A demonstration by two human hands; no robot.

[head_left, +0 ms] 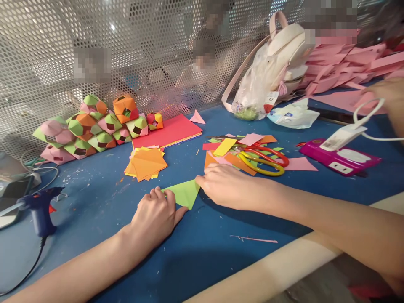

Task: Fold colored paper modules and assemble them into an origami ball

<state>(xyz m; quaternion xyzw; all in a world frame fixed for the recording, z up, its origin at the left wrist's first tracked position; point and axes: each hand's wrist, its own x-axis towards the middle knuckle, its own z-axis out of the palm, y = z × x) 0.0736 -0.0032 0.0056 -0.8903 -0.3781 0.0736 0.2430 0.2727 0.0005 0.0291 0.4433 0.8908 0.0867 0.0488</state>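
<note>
A light green sheet of paper [186, 192], folded into a triangle, lies on the blue table [202, 261]. At its left corner, my left hand [154, 212] has its fingers curled over the paper, with the thumb stretched along the lower edge. My right hand [225, 187] pinches the right corner, its other fingers folded in. Just behind the paper is a stack of orange and yellow paper squares [147, 163]. Beyond my right hand, scissors with yellow and red handles [263, 165] rest on coloured paper scraps [225, 147].
Folded paper balls [85, 125] stand along the perforated metal screen [164, 54], beside red paper sheets [173, 128]. A glue gun [41, 212] with a cable is at left. On the right are a purple power strip [339, 156], a backpack [288, 46] and another person's hand [386, 97].
</note>
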